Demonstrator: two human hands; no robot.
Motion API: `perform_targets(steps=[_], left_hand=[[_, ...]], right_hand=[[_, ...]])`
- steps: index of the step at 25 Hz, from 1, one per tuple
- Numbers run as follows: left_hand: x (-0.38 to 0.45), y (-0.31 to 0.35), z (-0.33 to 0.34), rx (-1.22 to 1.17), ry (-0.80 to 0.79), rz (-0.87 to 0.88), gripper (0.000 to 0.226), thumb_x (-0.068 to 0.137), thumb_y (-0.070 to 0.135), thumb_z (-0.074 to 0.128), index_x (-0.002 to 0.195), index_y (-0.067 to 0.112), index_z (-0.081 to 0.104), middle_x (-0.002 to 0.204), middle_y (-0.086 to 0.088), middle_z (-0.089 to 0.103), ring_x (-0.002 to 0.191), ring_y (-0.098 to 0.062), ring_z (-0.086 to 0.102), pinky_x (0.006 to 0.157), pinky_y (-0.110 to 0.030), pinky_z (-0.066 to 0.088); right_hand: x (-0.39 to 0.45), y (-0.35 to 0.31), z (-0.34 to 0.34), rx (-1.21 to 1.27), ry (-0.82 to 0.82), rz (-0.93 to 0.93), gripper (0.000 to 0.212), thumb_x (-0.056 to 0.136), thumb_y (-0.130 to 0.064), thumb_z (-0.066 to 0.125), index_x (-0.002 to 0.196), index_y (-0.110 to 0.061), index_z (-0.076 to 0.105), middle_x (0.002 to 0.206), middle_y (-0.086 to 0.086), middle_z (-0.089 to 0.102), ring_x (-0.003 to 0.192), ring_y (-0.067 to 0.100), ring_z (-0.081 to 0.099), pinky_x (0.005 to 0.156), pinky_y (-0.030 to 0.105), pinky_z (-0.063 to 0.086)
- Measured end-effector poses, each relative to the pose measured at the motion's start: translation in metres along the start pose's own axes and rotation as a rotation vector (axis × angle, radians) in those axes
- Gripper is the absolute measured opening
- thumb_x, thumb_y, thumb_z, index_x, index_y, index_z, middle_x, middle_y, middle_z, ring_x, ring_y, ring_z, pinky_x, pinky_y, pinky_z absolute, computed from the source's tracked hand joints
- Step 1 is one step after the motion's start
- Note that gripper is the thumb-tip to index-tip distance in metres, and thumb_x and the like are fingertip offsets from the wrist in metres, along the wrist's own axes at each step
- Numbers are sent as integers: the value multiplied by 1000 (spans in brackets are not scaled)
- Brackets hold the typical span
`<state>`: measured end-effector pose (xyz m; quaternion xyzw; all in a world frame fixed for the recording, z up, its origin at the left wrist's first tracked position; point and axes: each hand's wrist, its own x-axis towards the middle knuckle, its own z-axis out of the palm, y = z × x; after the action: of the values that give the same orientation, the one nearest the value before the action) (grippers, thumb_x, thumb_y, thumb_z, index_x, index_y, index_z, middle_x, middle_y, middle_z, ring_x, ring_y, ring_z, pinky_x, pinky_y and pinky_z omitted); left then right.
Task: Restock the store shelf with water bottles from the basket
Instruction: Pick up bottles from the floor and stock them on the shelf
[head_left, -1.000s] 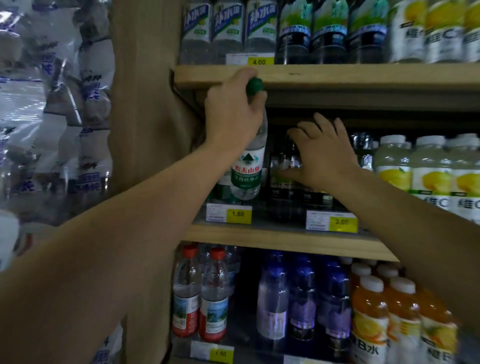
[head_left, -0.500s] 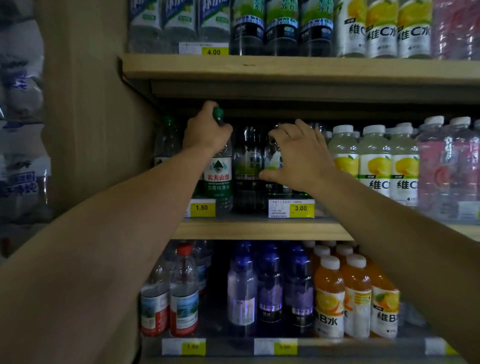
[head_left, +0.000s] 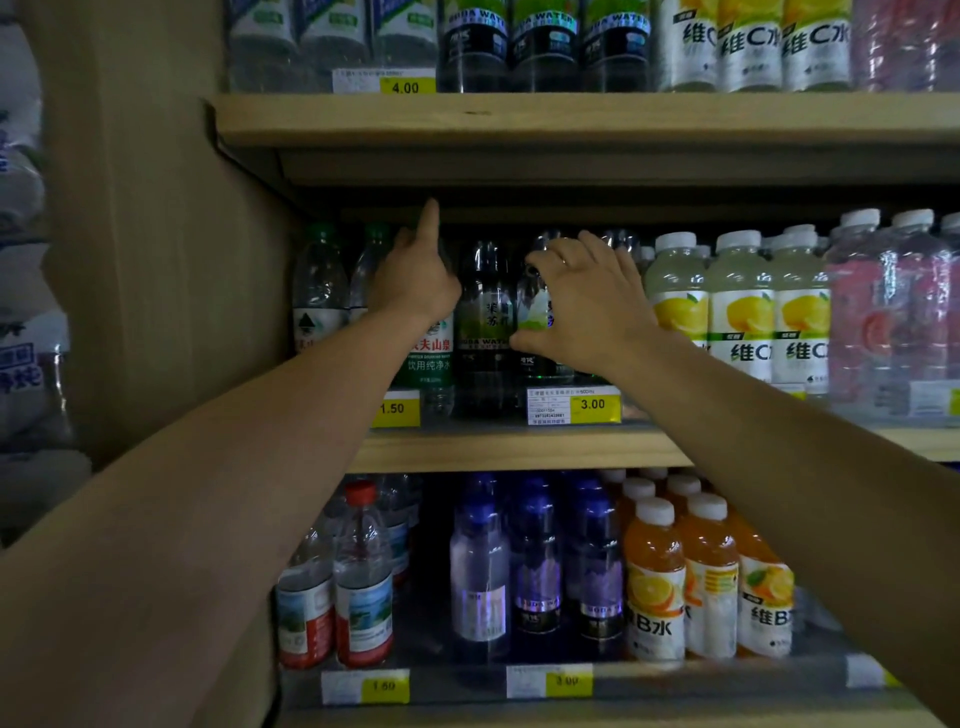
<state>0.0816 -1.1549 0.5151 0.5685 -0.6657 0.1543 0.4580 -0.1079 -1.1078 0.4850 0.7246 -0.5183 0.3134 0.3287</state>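
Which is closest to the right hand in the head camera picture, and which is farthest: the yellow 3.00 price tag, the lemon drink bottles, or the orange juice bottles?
From the right hand:
1. The lemon drink bottles, right beside it on the same middle shelf.
2. The yellow 3.00 price tag, just below the hand on the shelf edge; nearly a tie with the first.
3. The orange juice bottles, farthest, down on the shelf below.

place: shop, drinks aisle | proof: wooden shelves packed with rows of bottled drinks | yellow price tags along the shelf edges
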Motion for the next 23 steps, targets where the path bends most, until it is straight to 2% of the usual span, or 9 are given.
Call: perform_targets(steps=[2, 4, 6, 8, 12, 18, 23], left_hand=[[-10, -10, -1, 119, -79, 57, 97, 87, 23, 68, 156, 38, 2, 165, -13, 5, 136, -39, 42, 106, -49, 42], [-21, -23, -2, 277, -153, 146, 103, 81, 30, 76, 155, 42, 6, 165, -9, -12, 147, -41, 18, 114, -57, 30], [-29, -37, -5, 424, -220, 230, 107, 77, 37, 80, 153, 46, 6, 162, -5, -26, 150, -40, -7, 117, -64, 16], [-31, -46, -9, 492, -264, 275, 114, 72, 41, 83, 152, 47, 3, 159, -3, -33, 149, -38, -16, 116, -66, 8], [-28, -51, -5, 576, -231, 318, 118, 67, 52, 83, 152, 47, 1, 159, -4, -32, 148, -39, -18, 116, -67, 4], [-19, -55, 10, 708, -172, 287, 120, 68, 59, 80, 154, 39, -1, 162, -7, -23, 149, -37, -18, 113, -67, -4], [-17, -51, 16, 703, -157, 221, 134, 66, 59, 80, 154, 27, -15, 163, -1, -21, 149, -35, -18, 112, -68, -7]], right_hand=[[1, 0, 0, 3, 17, -22, 93, 77, -64, 67, 151, -23, 29, 157, 4, 26, 149, 30, 10, 120, 52, 9], [3, -1, 0, 4, 37, -40, 93, 77, -64, 68, 151, -22, 29, 158, 3, 25, 149, 30, 11, 120, 51, 9], [6, -3, 1, 15, 36, -44, 93, 77, -64, 68, 151, -22, 30, 158, 3, 25, 149, 30, 10, 120, 52, 9], [11, -8, 3, 25, 24, -47, 93, 77, -64, 68, 151, -23, 30, 158, 4, 24, 149, 30, 9, 121, 53, 8], [17, -19, 11, 36, 48, -63, 91, 78, -65, 66, 150, -22, 31, 159, 4, 23, 150, 30, 8, 120, 54, 5], [25, -19, 15, 30, 82, -84, 90, 78, -65, 66, 150, -22, 32, 158, 4, 25, 150, 30, 8, 120, 55, 5], [24, -19, 21, 34, 94, -79, 90, 78, -66, 65, 149, -22, 34, 158, 4, 26, 150, 31, 7, 120, 55, 4]])
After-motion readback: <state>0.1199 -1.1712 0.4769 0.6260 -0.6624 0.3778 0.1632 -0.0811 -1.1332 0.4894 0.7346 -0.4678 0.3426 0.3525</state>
